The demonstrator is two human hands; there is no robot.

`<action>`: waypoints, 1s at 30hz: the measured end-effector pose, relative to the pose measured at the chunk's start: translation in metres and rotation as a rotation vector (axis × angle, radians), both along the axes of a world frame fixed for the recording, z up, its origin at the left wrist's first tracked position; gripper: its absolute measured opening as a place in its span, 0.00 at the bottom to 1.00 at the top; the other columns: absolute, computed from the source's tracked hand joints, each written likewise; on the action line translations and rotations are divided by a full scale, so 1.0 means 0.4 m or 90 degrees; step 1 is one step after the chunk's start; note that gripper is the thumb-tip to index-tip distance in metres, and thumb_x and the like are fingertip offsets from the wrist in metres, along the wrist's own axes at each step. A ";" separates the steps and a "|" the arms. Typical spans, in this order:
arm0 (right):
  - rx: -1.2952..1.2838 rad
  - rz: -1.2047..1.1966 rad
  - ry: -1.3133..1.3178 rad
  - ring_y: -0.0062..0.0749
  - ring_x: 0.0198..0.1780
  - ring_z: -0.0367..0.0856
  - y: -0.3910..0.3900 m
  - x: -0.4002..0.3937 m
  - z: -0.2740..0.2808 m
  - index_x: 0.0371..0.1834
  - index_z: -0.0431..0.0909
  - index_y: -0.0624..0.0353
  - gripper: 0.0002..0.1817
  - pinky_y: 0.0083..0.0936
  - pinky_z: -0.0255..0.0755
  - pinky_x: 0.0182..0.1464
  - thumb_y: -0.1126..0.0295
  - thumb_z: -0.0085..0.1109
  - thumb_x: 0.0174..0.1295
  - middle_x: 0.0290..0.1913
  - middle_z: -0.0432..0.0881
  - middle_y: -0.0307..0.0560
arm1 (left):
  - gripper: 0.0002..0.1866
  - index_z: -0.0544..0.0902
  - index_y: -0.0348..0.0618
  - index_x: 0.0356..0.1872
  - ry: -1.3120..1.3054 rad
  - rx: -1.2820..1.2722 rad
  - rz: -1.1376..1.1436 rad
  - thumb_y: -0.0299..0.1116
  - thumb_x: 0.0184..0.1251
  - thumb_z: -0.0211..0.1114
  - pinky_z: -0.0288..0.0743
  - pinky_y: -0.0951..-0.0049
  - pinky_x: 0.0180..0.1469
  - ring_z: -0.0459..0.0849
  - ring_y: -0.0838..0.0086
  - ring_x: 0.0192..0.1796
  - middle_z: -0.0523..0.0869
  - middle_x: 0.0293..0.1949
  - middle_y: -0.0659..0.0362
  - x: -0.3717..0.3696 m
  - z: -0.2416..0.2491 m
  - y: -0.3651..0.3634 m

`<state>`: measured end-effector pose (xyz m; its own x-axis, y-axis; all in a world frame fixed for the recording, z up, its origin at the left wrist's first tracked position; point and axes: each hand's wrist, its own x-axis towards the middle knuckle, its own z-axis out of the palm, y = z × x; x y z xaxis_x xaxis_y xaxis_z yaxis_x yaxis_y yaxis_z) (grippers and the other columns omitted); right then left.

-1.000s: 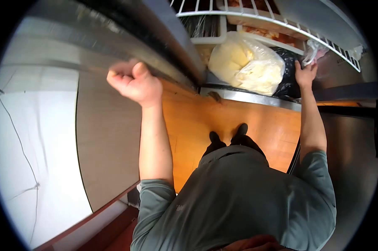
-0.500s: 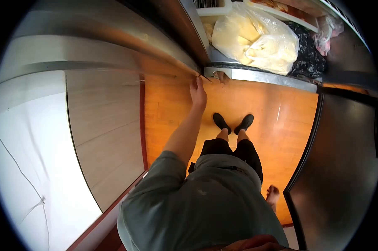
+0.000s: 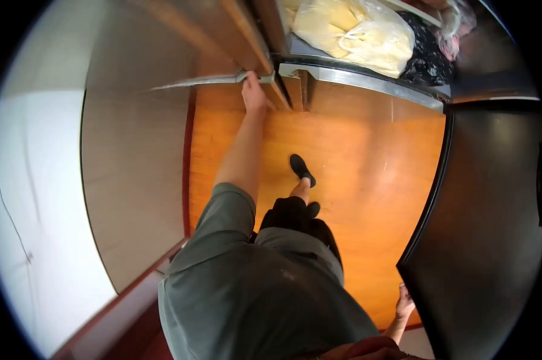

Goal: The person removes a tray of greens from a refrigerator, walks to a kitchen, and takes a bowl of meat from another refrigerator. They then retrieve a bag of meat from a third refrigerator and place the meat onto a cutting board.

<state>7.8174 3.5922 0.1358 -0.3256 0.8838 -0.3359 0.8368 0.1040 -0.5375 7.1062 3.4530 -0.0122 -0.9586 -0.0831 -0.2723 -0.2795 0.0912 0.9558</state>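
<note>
Right hand (image 3: 405,302), half-curled, has reached the edge of the right door (image 3: 475,210), open at the person's side (hold unclear); left hand (image 3: 254,93) bends at the left door (image 3: 181,48), grip hidden. Both doors seem stiff, probably heavy, best held by their free edges.

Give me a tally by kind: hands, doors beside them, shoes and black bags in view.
Hands: 2 (left hand, right hand)
Doors: 2 (left door, right door)
Shoes: 2, one partly hidden
Black bag: 1
Total: 7
</note>
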 end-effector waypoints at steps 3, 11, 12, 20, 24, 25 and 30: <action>0.088 0.112 -0.046 0.42 0.52 0.75 -0.005 0.016 -0.021 0.50 0.76 0.70 0.20 0.34 0.66 0.59 0.68 0.64 0.58 0.51 0.79 0.56 | 0.30 0.72 0.34 0.29 0.073 -0.212 0.069 0.58 0.56 0.63 0.70 0.64 0.45 0.77 0.59 0.38 0.79 0.34 0.47 0.160 -0.052 -0.103; 0.010 0.354 0.068 0.46 0.59 0.72 -0.137 -0.206 -0.018 0.54 0.72 0.74 0.22 0.35 0.62 0.63 0.66 0.59 0.62 0.55 0.75 0.63 | 0.38 0.81 0.30 0.43 -0.189 -0.255 0.112 0.65 0.57 0.56 0.70 0.63 0.53 0.80 0.56 0.49 0.82 0.43 0.40 0.416 0.028 -0.673; -0.048 0.362 0.076 0.47 0.59 0.71 -0.138 -0.238 -0.030 0.54 0.71 0.73 0.23 0.36 0.61 0.63 0.66 0.58 0.62 0.56 0.75 0.62 | 0.40 0.81 0.29 0.45 -0.224 -0.288 0.147 0.66 0.57 0.55 0.69 0.63 0.54 0.80 0.55 0.51 0.82 0.44 0.39 0.421 0.035 -0.729; 0.159 0.545 0.280 0.47 0.56 0.71 -0.191 -0.836 -0.147 0.55 0.67 0.71 0.23 0.38 0.62 0.61 0.63 0.55 0.65 0.53 0.74 0.61 | 0.38 0.85 0.32 0.35 -0.222 -0.498 0.137 0.67 0.56 0.54 0.73 0.58 0.52 0.82 0.50 0.47 0.84 0.38 0.39 0.428 0.072 -1.037; 0.231 0.430 0.366 0.30 0.41 0.72 -0.207 -1.221 -0.168 0.54 0.64 0.68 0.23 0.26 0.68 0.49 0.59 0.52 0.68 0.40 0.74 0.47 | 0.34 0.83 0.32 0.35 -0.194 -0.517 0.119 0.63 0.57 0.57 0.72 0.60 0.50 0.83 0.52 0.44 0.84 0.34 0.41 0.408 0.065 -1.151; 0.234 0.415 0.389 0.33 0.44 0.75 -0.156 -1.305 -0.203 0.52 0.68 0.70 0.26 0.27 0.69 0.50 0.54 0.52 0.67 0.42 0.78 0.51 | 0.34 0.83 0.31 0.33 -0.190 -0.508 0.111 0.62 0.58 0.58 0.73 0.61 0.48 0.83 0.52 0.42 0.84 0.32 0.41 0.402 0.076 -1.176; 0.386 0.275 0.313 0.48 0.53 0.77 -0.109 -1.577 -0.192 0.49 0.74 0.74 0.35 0.32 0.68 0.55 0.45 0.55 0.62 0.51 0.78 0.64 | 0.34 0.80 0.27 0.27 -0.141 -0.505 0.073 0.60 0.58 0.60 0.74 0.63 0.41 0.83 0.57 0.31 0.82 0.24 0.42 0.365 0.077 -1.313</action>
